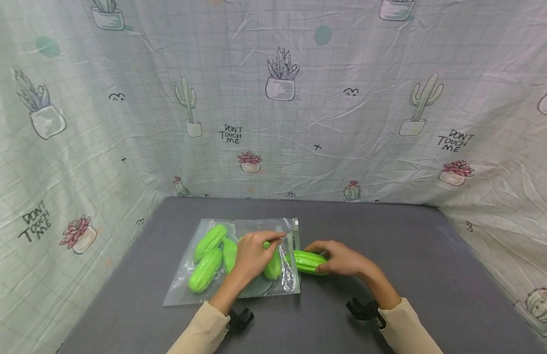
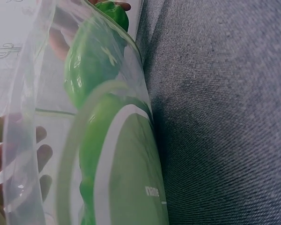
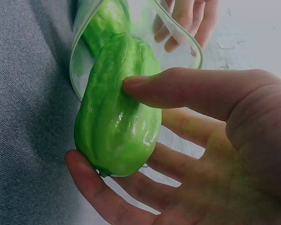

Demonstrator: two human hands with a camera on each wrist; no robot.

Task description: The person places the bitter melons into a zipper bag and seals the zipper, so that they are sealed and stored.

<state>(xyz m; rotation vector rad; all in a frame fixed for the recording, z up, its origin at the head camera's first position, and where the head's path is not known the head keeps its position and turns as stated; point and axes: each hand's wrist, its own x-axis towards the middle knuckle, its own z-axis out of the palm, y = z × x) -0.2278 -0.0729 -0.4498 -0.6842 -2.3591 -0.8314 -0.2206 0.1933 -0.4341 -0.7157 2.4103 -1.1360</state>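
Note:
A clear zip bag [image 1: 178, 291] lies flat on its side, its mouth facing right. My left hand [image 1: 255, 251] reaches over it and holds up the upper film near the mouth; the film partly covers those fingers in the left wrist view. With thumb and fingers, my right hand [image 1: 344, 259] grips a plump, ridged green cucumber [image 3: 117, 117], glossy like a model. Its far end is inside the bag's opening, touching or close to another green cucumber [image 3: 105, 28]. Several similar ones lie within the bag, among them a cucumber [image 1: 205, 270] at the closed end.
Dark grey cloth covers the table [image 1: 388, 236] around the bag. A pale curtain [image 1: 317, 118] printed with potted cacti hangs behind and at both sides. Black camera mounts [image 1: 363, 309] are strapped on both wrists, over light sleeves.

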